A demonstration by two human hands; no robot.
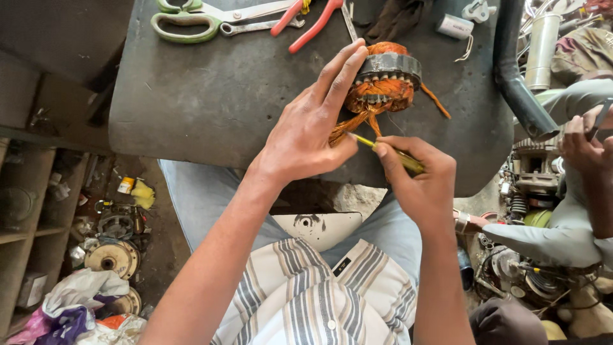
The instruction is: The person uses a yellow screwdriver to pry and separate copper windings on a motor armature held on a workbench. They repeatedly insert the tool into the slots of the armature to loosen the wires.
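- Fingers of the left hand [306, 137] are spread long: index and middle reach up and to the right so their tips lie on the dark ring of the motor stator [385, 80], while the thumb tucks underneath, towards the bundle of copper leads [355, 124].
- Stator position: it sits on the dark grey bench top [211, 96], tipped so its laminated ring faces up and towards the far edge, with the orange copper winding bulging below it on the side facing the person.
- Long axis: the leads trail from the winding down and to the left, straight into the gap between the two hands.
- Right hand [418, 182] is closed in a narrow pinch around a yellow-green sleeve or slim tool [391, 152]; I cannot tell which. Its free end points up-left and meets the leads just beside the left thumb.
- Nearer hand: the left is the one in contact with the stator body; the right touches only the lead ends, just below and to the right of them.
- Farther out on the bench: green-handled scissors [185, 22], red-handled pliers [306, 19], a spanner [255, 27] and a small white cylinder [454, 27], all well apart from the hands.
- At the right edge, another person's hand [584, 144] works on separate parts.
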